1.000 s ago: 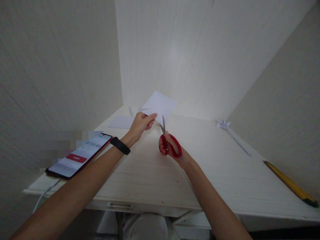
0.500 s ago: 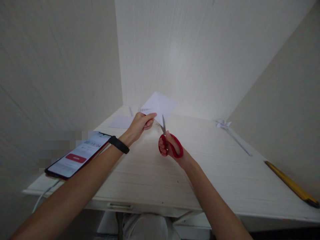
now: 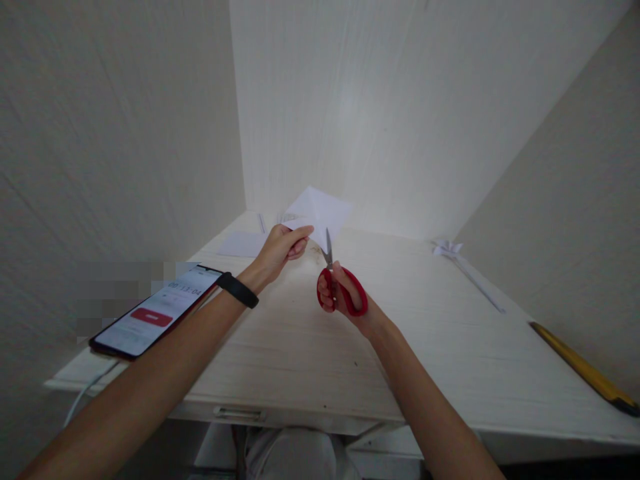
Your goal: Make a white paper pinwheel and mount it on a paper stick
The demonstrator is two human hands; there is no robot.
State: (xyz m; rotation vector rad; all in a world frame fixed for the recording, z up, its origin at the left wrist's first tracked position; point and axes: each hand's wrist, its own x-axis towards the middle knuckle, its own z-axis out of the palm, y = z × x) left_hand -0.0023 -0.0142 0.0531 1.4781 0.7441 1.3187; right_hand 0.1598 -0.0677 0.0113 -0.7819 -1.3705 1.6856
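Paper sheet (image 3: 325,208), creased, sits just toward 12 from view centre, one corner at 12, lower corner at 6 beside the blades. Left hand (image 3: 285,250) pinches its near edge, thumb on top, hiding part of that edge. Right hand (image 3: 327,293) grips red-handled scissors (image 3: 356,292); long axis near 12–6, tips toward 12 at the paper. Blade contact: cannot tell. Surroundings: flat sheet (image 3: 239,245) at 9, partly behind left hand; phone (image 3: 153,317) at 8, edge overlapped by left forearm; paper pinwheel (image 3: 447,249) at 3; yellow tool (image 3: 575,359) at 4.
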